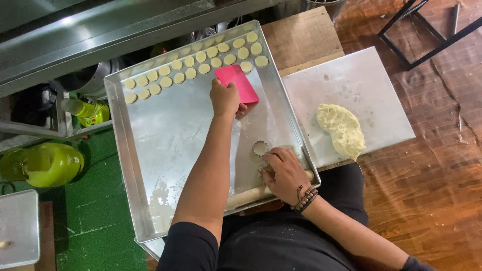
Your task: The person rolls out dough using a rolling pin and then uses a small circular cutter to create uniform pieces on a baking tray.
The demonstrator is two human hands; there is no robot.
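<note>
Right hand (285,173) gripped rolling pin (251,196) at tray (131,150) near edge; left hand (224,98) pinched pink scraper (238,81) beside far-edge cookie rows (196,65); careless scraper could have dented them

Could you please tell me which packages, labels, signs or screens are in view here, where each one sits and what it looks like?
Bottle: left of the metal tray, lying on a shelf; yellow-green, clear neck, yellow label too small to make out.
Green container: lower left, on the green mat; rounded, glossy lime green.
No signs or screens show.
</note>
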